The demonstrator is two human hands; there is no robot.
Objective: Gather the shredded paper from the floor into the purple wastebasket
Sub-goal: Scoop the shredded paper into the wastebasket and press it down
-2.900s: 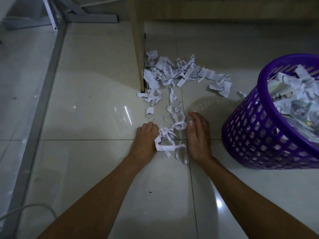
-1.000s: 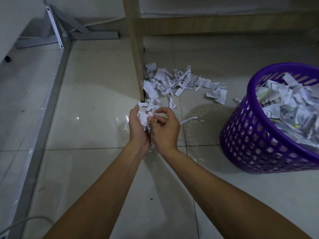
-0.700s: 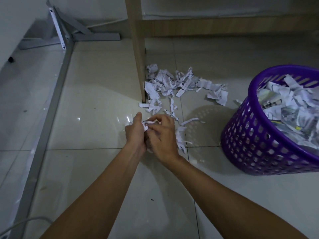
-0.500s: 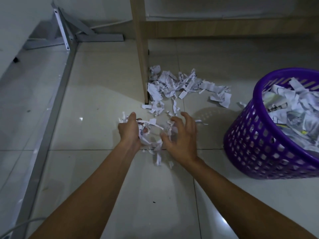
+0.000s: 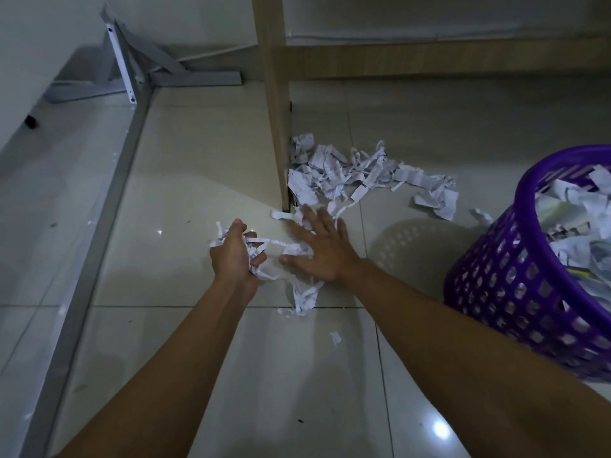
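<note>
Most of the shredded paper [image 5: 360, 171] lies featherlight and tangled on the floor by the desk leg [image 5: 277, 127]; left hand [image 5: 233, 256] fingers clutch a wad, right hand [image 5: 322, 249] is spread flat, so scoop underneath toward the purple wastebasket [image 5: 515, 285].

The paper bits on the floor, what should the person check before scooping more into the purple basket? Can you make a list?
1. Left hand grips a bunch of shredded paper: ok.
2. Right hand has its fingers spread flat and free to rake more strips: ok.
3. Floor cleared of paper: not ok, a big pile lies by the wooden leg.
4. Small scrap near the arms picked up: not ok.
5. Purple wastebasket close to the right arm: ok.
6. Room left inside the wastebasket: cannot tell, paper already reaches near its rim.
</note>
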